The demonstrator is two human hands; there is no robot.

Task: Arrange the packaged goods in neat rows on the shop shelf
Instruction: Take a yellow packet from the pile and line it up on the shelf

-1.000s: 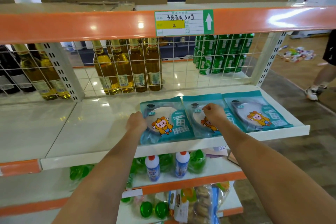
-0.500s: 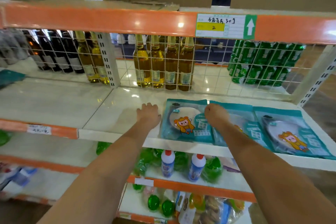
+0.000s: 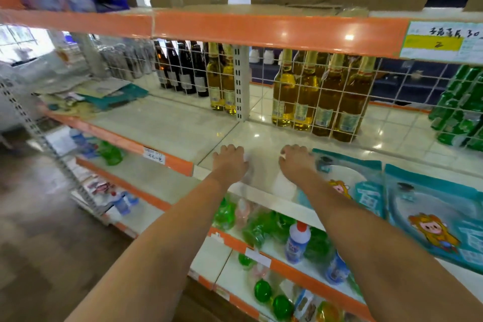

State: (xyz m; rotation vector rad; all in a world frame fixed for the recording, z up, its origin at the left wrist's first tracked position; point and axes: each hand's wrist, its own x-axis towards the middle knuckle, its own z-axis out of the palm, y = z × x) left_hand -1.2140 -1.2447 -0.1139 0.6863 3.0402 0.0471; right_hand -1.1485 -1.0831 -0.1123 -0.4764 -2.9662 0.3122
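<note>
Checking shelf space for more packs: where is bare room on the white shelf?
Free: the shelf left of the left hand, up to the teal pile; also the strip between packets and bottles. Crowded: the right, packets side by side.
</note>
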